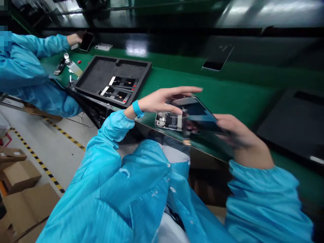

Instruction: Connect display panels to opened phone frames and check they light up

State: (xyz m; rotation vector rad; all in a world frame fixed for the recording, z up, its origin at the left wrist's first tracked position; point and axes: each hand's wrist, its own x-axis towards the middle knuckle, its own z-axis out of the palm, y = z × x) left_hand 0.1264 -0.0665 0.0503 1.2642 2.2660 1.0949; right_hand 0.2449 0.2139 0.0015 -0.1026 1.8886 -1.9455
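Note:
My right hand [234, 130] grips the right edge of a phone screen panel [202, 118], which is tilted above the bench edge. A short ribbon cable [186, 140] hangs from the panel's lower left and is blurred. Over the panel's left end is my left hand [162, 98], open, index finger and thumb stretched apart; whether it touches the panel I cannot tell. Under the panel, an opened phone body [168, 120] lies on the green bench with its inner parts showing; its right part is hidden.
A dark foam tray [88, 76] with phone parts [118, 89] sits at left. Another phone [218, 59] lies at the back, and a black mat [293, 125] at right. A co-worker's hand [74, 38] touches a phone [86, 42] beside a bottle [73, 65]. Cardboard boxes [30, 206] stand on the floor.

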